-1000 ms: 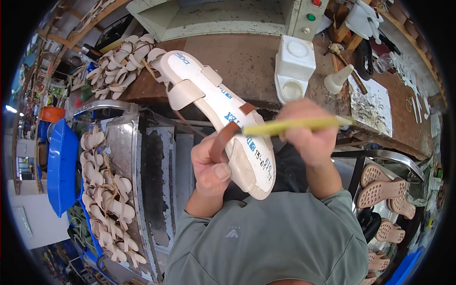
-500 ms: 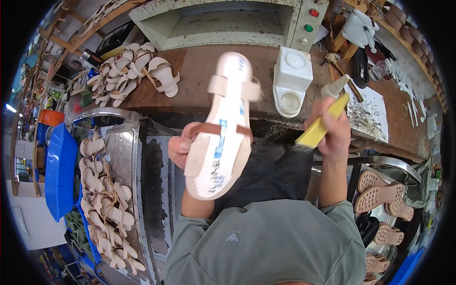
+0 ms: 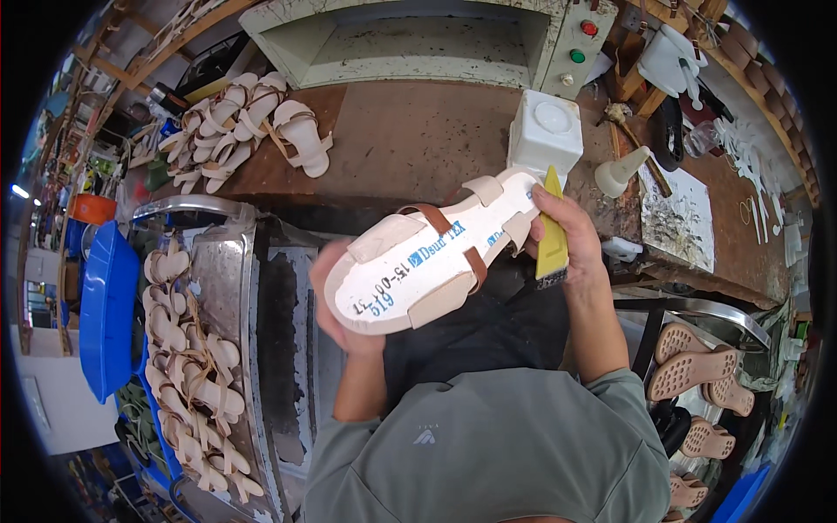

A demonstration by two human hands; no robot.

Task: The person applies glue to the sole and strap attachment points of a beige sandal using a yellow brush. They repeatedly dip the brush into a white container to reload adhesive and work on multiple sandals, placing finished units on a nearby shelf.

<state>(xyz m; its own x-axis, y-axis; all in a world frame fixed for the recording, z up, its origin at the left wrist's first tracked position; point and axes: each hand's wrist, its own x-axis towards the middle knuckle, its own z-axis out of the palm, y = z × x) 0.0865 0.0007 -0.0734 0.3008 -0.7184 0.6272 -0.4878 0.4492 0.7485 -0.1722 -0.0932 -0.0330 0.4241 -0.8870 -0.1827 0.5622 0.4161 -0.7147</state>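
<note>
An unsoled sandal (image 3: 436,248) with beige side pieces and brown straps lies tilted in front of me, its white, printed underside facing up. My left hand (image 3: 330,283) is closed on its broad toe end; most of the fingers are behind it. My right hand (image 3: 574,235) grips a flat yellow brush (image 3: 550,227) with short dark bristles pointing down toward me. That hand is right at the sandal's narrow heel end; whether its hidden fingers also pinch the sandal, I cannot tell.
Beyond the heel stands a white plastic dispenser (image 3: 546,131) on the brown workbench (image 3: 392,131). A cone-topped bottle (image 3: 621,172) and a hammer (image 3: 641,148) lie rightward. Sandal uppers (image 3: 196,375) fill the left side; perforated soles (image 3: 693,370) hang at right. A metal oven-like box (image 3: 418,52) stands behind.
The sandal has swung from upright to slanting, its heel end now toward the right. My right hand has come left with the brush, up to the heel.
</note>
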